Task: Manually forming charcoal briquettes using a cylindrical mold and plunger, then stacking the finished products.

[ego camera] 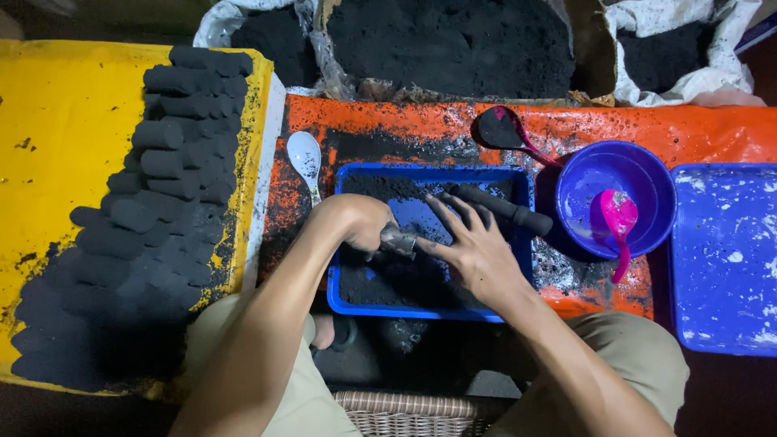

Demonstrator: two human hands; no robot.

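My left hand (360, 226) is closed around a short metal tube (399, 240) held over the blue tray (429, 310) of black powder. My right hand (469, 243) lies flat with spread fingers against the tube's open end, fingertips dusted black. A black rod (506, 210) rests across the tray's far right corner, just beyond my right fingers.
Several black pressed cylinders (174, 154) lie in rows on a yellow sheet (65, 137) at left. A white spoon (305, 158) and a dark pink spoon (502, 129) lie on the orange sheet. A purple bowl (639, 174) holds a pink spoon (619, 218). Sacks of black powder (453, 40) stand behind. Another blue tray (724, 259) lies at right.
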